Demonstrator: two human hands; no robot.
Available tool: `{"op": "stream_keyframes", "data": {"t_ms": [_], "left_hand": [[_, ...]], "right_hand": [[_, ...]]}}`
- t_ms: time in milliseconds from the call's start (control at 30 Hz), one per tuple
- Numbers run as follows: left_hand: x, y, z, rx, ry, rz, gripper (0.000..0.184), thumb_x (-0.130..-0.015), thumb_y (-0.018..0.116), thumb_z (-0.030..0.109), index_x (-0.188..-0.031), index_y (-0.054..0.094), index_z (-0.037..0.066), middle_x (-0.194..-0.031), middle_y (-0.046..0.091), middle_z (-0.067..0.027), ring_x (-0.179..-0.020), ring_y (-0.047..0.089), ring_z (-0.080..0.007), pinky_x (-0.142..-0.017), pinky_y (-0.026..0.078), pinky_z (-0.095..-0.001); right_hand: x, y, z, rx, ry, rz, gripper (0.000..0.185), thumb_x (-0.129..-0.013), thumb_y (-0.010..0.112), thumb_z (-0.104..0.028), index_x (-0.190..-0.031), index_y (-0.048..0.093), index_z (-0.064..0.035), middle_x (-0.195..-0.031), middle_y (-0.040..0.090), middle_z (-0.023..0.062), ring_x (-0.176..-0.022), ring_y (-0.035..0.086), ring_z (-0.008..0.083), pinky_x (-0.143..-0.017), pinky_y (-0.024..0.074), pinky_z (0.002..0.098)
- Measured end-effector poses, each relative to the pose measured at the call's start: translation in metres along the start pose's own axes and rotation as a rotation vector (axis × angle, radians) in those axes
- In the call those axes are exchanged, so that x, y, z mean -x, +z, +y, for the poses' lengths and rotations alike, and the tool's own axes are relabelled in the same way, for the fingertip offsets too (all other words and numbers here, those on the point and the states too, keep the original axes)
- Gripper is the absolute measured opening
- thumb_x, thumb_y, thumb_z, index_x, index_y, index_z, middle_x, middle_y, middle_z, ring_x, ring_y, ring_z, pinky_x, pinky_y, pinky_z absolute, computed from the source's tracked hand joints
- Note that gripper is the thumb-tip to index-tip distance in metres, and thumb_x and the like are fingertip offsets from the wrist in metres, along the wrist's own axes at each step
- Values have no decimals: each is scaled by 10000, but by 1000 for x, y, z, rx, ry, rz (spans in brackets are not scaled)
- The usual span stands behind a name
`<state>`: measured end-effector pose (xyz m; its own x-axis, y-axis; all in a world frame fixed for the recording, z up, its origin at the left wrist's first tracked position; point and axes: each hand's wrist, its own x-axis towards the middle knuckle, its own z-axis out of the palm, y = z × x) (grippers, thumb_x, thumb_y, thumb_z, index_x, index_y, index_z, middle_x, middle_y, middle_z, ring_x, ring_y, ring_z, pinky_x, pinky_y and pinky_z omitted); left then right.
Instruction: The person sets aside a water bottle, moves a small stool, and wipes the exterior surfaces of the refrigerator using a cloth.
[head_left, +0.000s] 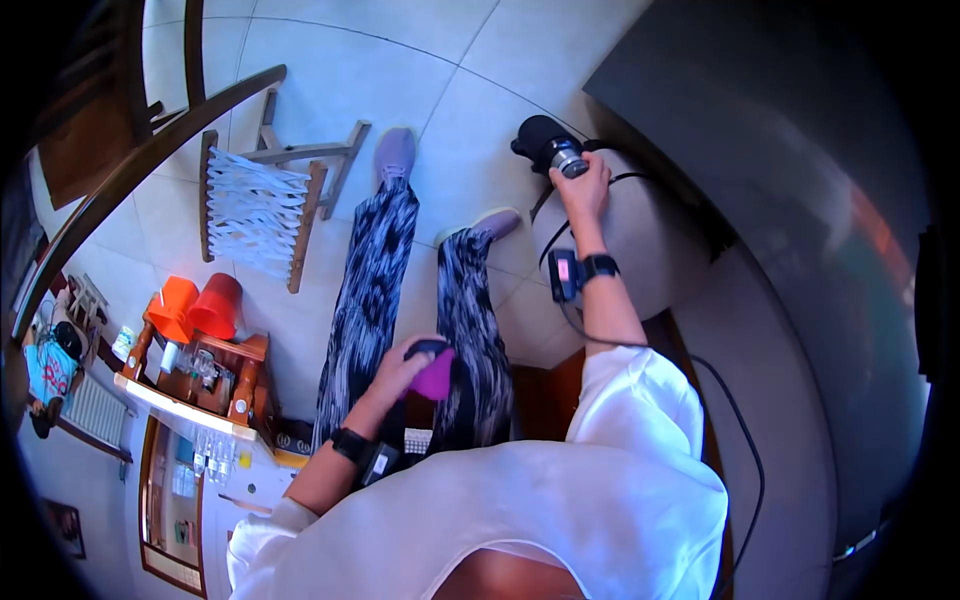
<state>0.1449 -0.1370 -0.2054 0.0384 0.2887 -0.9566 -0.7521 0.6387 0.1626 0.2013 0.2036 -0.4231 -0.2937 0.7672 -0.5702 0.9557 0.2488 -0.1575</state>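
My right hand (584, 190) is closed around the silver and clear end of a black cylindrical device (547, 140), which lies over the far side of a rounded beige seat (625, 235). Low in front of my lap, my left hand (397, 370) has its fingers wrapped round a magenta item (433, 376) with a dark part at its top. Whether that item is cloth or something stiffer cannot be made out. Both wrists carry dark straps with small boxes, and a black cable runs by my right arm.
A folding stool (255, 210) with a woven white seat stands at the left. Two orange-red buckets (216, 306) are by a wooden shelf unit (205, 375). A large dark surface (770, 130) fills the right. Another person (55, 365) is at the far left edge.
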Motion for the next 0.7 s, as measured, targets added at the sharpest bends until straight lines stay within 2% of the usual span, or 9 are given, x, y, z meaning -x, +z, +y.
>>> {"op": "stream_keyframes", "data": {"t_ms": [100,133,200,267,300,333,433,600,700], "left_hand": [[-21,-15,1,-116,175,145,355,-944,591,336,-1008,698,4,-937,690,-69,-883,625,-125,-820,475,-255],[-19,-20,20,40,-29,152,411,-949,571,358,-953,705,-31,-835,697,-71,-804,637,-132,-774,480,-253],[-18,-30,49,36,-53,109,394,-948,549,313,-926,710,-45,-782,701,-68,-746,642,-138,-737,483,-255],[-9,-36,71,-93,182,35,367,-947,524,262,-817,723,-19,-985,694,-81,-869,627,-145,-828,456,-245],[-9,-42,75,-110,287,-70,288,-862,532,134,-1041,696,-20,-1205,628,-108,-1092,583,-179,-889,454,-275],[5,-36,89,-116,317,-76,288,-862,532,134,-1041,696,-20,-1205,628,-108,-1092,583,-179,-889,454,-275],[59,-16,146,33,232,-479,784,-710,516,33,-1471,331,29,-1483,383,-101,-1395,332,-223,-1064,351,-315],[146,37,185,-72,137,-1004,916,-811,681,181,-1538,129,105,-1540,254,-162,-1400,293,-242,-1139,255,-344],[189,58,187,53,-27,-1060,949,-822,725,346,-1526,156,60,-1539,272,-128,-1394,287,-208,-1144,254,-344]], "right_hand": [[58,-55,-8,-180,-165,22,604,-649,791,-296,-1162,545,-94,-1145,547,145,-1047,572,343,-894,481,439],[84,-76,-12,-213,-229,35,584,-651,792,-283,-1146,553,-84,-1128,551,136,-1033,578,330,-889,482,428],[141,-138,-31,-282,-230,-15,563,-645,803,-231,-1125,558,-68,-1098,557,134,-1009,586,327,-874,487,409],[197,-195,-48,-332,-295,-20,555,-624,817,-189,-1100,564,-59,-1083,561,135,-999,591,315,-864,494,395],[223,-225,-54,-335,-350,-23,552,-616,822,-178,-1091,566,-61,-1085,564,139,-999,592,314,-862,495,397],[250,-253,-59,-338,-406,-19,549,-609,826,-167,-1082,568,-63,-1087,567,143,-999,593,313,-861,497,399],[320,-341,-74,-364,-516,-62,560,-587,838,-159,-1071,572,-67,-1098,573,159,-1020,587,322,-858,496,409],[404,-466,-89,-336,-735,-47,626,-593,860,-197,-1130,554,-102,-1138,571,169,-1035,562,333,-818,495,443],[438,-521,-90,-366,-754,89,611,-598,858,-191,-1124,559,-108,-1140,577,152,-1035,564,325,-820,496,441]]}}
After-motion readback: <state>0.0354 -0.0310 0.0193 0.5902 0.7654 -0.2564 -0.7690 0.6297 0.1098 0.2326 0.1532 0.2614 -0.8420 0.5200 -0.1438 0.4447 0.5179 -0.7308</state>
